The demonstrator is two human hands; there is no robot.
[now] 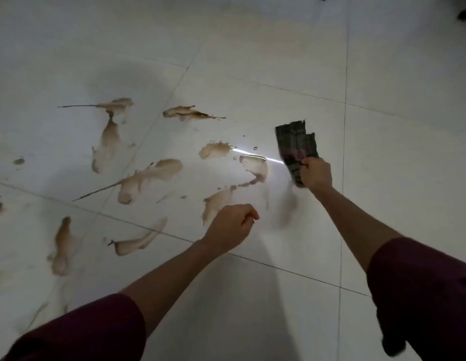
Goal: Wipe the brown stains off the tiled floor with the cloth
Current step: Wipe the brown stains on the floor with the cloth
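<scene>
right hand (316, 175) grips the dark plaid cloth (296, 147) by its near end, rest of it sticking up and away, right of the stains; can't tell if it touches the white tiled floor (252, 74). left hand (230, 226) loosely curled, holding nothing, over the nearest brown smear. brown stains (153, 175) spread across centre and left tiles, wet patch (255, 165) just left of the cloth. maroon sleeves (422, 295) on both arms

1 dark checked cloth (296, 149), 2 hands — left hand (230, 225), right hand (316, 174) — and roughly 10 brown stains (151, 175).
</scene>
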